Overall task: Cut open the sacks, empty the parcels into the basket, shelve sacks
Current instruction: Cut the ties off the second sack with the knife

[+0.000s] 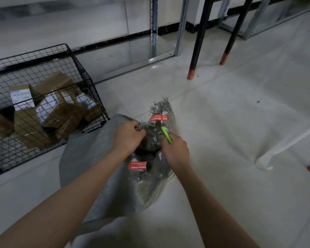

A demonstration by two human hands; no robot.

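The pale tiled floor (231,126) lies under everything. On it, right in front of you, is the big grey woven sack (89,169). Its torn, frayed top is under both your hands. The black wire basket (25,68) stands on the floor to your left, just beside the sack's far corner. Brown cardboard parcels (59,115) with white labels are piled inside it. Both your bare arms reach forward. Your left hand (128,136) is curled tight round the sack's frayed edge. Your right hand (175,151) grips a small green cutting tool (166,135) that points up into the torn top. A little red sticker (137,165) shows on the sack between your wrists.
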